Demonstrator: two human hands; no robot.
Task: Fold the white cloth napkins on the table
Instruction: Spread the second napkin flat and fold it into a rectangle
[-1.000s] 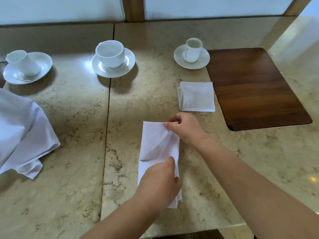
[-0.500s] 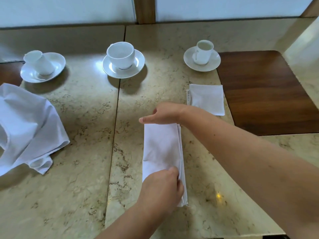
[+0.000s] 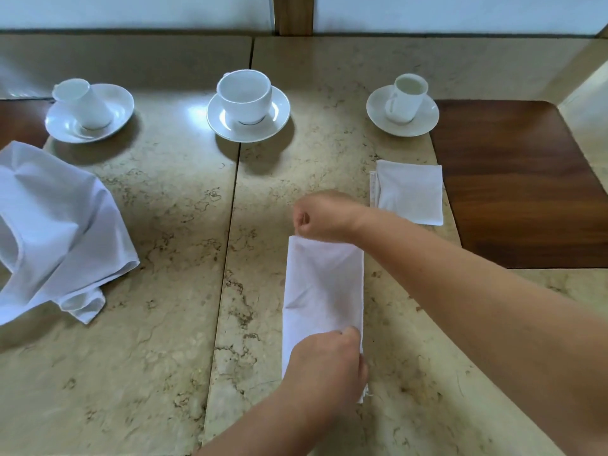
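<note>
On the veined beige marble table (image 3: 148, 340), my left hand (image 3: 324, 366) and right hand (image 3: 324, 217) each pinch an end of the unmarked white napkin (image 3: 324, 284).

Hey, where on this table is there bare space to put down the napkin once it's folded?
Bare marble lies between the loose napkin pile and the napkin being folded, in front of the middle cup. The wooden mat beside the folded square is bare too. The back row of saucers is crowded, and both hands, left hand and right hand, occupy the strip.
</note>
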